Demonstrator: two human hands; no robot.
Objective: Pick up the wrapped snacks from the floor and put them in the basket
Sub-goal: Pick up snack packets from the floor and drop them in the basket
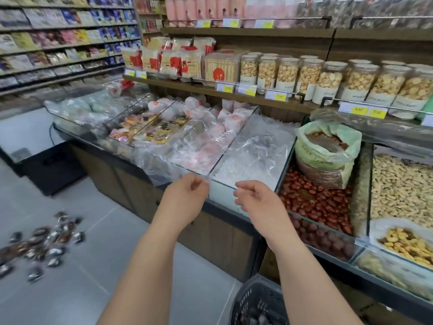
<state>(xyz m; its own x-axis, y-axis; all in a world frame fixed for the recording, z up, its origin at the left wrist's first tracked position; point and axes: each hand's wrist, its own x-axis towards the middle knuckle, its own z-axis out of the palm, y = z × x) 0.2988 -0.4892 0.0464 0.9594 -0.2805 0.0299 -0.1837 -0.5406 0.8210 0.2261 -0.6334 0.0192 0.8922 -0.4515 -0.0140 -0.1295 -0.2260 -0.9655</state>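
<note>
Several dark wrapped snacks lie scattered on the grey floor at the lower left. A black plastic basket stands on the floor at the bottom, between my forearms, with a few dark wrapped snacks inside. My left hand and my right hand are raised side by side in front of the glass edge of the display counter, far from the snacks on the floor. Both hands have loosely curled fingers and hold nothing.
A wooden display counter with glass bins runs across the middle, holding packaged sweets, red dates and peanuts. Shelves above carry jars and bags. A black box stands at the counter's left end. Aisle shelving lines the far left.
</note>
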